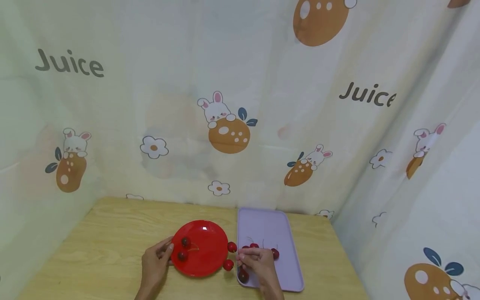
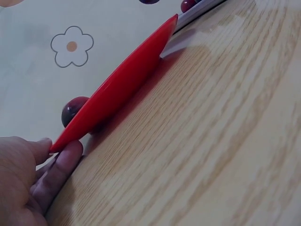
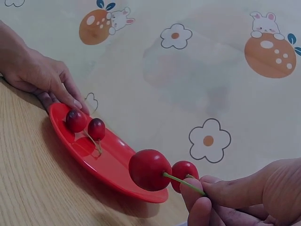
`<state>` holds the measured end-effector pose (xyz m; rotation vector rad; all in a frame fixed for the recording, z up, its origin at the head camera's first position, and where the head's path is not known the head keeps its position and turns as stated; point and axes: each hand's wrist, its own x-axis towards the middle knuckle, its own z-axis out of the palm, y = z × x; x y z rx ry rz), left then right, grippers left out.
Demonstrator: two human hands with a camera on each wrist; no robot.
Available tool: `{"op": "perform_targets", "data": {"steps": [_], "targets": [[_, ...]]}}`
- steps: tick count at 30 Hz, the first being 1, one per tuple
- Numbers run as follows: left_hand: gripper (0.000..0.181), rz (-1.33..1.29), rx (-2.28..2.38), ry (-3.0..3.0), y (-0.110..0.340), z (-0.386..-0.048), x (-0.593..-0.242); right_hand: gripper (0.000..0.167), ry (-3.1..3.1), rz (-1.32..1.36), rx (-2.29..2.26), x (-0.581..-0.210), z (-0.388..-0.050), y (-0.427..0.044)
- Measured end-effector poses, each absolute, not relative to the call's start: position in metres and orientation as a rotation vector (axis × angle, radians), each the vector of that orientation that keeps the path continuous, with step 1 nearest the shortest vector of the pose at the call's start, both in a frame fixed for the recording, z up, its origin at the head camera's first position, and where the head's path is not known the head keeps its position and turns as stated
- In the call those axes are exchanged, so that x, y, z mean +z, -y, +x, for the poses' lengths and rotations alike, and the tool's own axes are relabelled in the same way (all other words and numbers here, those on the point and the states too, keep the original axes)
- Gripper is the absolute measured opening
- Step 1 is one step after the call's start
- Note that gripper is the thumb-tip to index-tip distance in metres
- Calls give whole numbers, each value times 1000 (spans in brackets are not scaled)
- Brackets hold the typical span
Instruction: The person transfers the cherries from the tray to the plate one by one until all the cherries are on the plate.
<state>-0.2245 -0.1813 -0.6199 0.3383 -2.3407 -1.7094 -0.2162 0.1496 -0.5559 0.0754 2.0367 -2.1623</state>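
Left hand [image 1: 155, 261] pinches a smooth, round red plate [image 1: 206, 246]; right hand [image 1: 260, 264] pinches glossy cherries [image 3: 149, 170] by slender stems [image 3: 182, 182].

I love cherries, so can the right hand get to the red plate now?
Probably yes: the right hand is near the red plate, and only the two cherries it holds are between.

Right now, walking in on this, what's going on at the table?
A person is handling cherries with both hands. The left hand grips the rim of the red plate, which bears two dark cherries. The right hand pinches two red cherries by their stems, close to the plate's right edge and not yet set down. More cherries lie on the purple tray, partly hidden behind the right hand.
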Motion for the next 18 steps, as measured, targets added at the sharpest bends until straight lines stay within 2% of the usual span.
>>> {"op": "perform_targets", "data": {"steps": [14, 18], "targets": [[36, 292, -1714, 2298, 181, -224, -622, 26, -2008, -116, -2221, -554, -218, -141], [36, 307, -1711, 2310, 181, -223, -622, 28, -1992, -95, -2217, -554, -218, -138]]}}
